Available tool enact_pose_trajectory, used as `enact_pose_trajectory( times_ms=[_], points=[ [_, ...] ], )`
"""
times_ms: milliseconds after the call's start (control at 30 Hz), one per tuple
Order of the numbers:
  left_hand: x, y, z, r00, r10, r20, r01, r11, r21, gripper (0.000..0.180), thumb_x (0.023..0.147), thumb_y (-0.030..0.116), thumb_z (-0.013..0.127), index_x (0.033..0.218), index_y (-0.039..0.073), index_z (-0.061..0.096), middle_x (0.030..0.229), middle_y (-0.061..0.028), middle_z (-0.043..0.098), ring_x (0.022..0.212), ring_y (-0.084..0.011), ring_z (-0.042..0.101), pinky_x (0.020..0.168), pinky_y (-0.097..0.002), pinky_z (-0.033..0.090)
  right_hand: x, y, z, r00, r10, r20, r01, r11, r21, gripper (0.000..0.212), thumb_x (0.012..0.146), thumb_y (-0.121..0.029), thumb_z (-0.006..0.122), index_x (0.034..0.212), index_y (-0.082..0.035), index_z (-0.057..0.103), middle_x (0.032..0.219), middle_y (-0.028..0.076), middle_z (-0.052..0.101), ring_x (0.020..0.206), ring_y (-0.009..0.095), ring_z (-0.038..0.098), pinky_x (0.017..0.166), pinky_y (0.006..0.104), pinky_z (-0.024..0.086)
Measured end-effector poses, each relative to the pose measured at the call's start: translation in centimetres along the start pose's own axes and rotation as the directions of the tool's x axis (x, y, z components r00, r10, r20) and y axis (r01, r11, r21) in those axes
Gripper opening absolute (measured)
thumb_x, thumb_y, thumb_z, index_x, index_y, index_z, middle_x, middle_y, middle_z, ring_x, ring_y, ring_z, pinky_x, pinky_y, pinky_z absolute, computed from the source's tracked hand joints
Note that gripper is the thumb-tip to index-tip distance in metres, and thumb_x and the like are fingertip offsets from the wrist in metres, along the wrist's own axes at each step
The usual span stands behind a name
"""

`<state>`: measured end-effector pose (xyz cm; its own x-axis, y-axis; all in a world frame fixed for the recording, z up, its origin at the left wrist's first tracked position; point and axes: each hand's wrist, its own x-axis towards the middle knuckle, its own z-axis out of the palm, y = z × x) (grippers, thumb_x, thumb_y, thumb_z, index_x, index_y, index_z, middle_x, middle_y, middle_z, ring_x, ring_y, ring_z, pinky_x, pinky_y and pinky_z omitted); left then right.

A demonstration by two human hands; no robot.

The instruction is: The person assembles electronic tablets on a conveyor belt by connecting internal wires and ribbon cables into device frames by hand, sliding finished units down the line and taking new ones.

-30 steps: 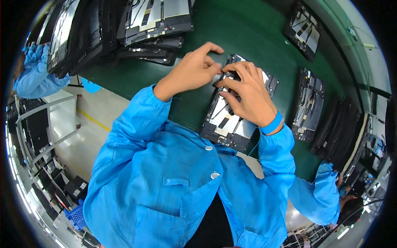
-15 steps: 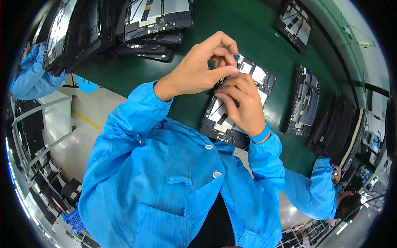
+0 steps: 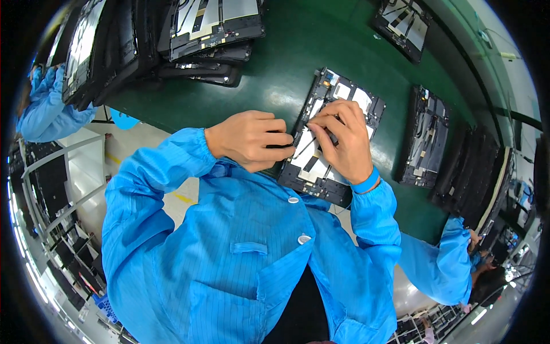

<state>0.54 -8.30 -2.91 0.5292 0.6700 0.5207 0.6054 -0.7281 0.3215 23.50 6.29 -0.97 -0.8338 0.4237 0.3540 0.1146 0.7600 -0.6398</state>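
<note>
An opened tablet [image 3: 326, 182] lies on the green table in front of me, its inside facing up, with white panels, black strips and small boards showing. Over its middle, my right hand [image 3: 346, 137] is closed in a pinch, thumb and fingertips close to the tablet's left side; what they hold is too small to make out. A blue band circles that wrist. At the tablet's left edge, my left hand [image 3: 255, 139] has its fingers curled, tips against or just beside the frame. Whatever sits between those fingertips is hidden.
Stacked opened tablets [image 3: 215, 31] stand at the upper left, beside a leaning row of dark ones [image 3: 123, 46]. Another tablet [image 3: 425, 137] lies to the right, one more [image 3: 404, 26] at the far right. Dark panels [image 3: 467, 172] line the right edge, near a co-worker's sleeve [image 3: 438, 269].
My left hand has come down and left from the tablet's top to its left edge, uncovering the upper part. The right hand stays over the middle, still pinched.
</note>
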Motion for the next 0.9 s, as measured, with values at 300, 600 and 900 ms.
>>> enact_pose_trajectory(
  times_ms=[300, 600, 900],
  points=[
    [0.6, -2.2, 0.9, 0.983, 0.169, -0.069, -0.168, 0.985, 0.027, 0.03, 0.074, 0.021, 0.08, 0.1, 0.006, 0.074, 0.095, -0.0039, 0.068, 0.085, -0.0218, 0.066, 0.062, -0.0336, 0.053, 0.4, -0.1, 0.2, 0.998, 0.022, -0.059, -0.022, 1.0, -0.006, 0.017, 0.083, -0.004, 0.089, 0.1, -0.007, 0.087, 0.102, 0.006, 0.073, 0.1, 0.028, 0.064, 0.087, 0.0417, 0.054],
    [1.3, -5.4, 0.2, 0.973, 0.226, 0.043, -0.23, 0.968, 0.105, 0.031, 0.081, 0.02, 0.08, 0.108, 0.004, 0.079, 0.099, -0.0087, 0.073, 0.089, -0.0239, 0.072, 0.065, -0.0331, 0.058, 0.9, 1.4, 0.7, 0.992, 0.084, -0.098, -0.08, 0.996, 0.05, 0.01, 0.085, -0.011, 0.09, 0.094, -0.009, 0.085, 0.097, 0.006, 0.071, 0.094, 0.028, 0.064, 0.084, 0.0406, 0.047],
    [1.5, -5.7, 0.4, 0.976, 0.219, -0.004, -0.217, 0.968, 0.125, 0.032, 0.083, 0.02, 0.079, 0.111, 0.003, 0.081, 0.104, -0.0108, 0.076, 0.089, -0.0243, 0.073, 0.067, -0.0333, 0.058, 1.1, 1.9, 1.0, 0.989, 0.064, -0.13, -0.058, 0.997, 0.051, 0.008, 0.086, -0.01, 0.089, 0.092, -0.008, 0.083, 0.096, 0.005, 0.07, 0.092, 0.027, 0.065, 0.08, 0.0404, 0.045]
  ],
)
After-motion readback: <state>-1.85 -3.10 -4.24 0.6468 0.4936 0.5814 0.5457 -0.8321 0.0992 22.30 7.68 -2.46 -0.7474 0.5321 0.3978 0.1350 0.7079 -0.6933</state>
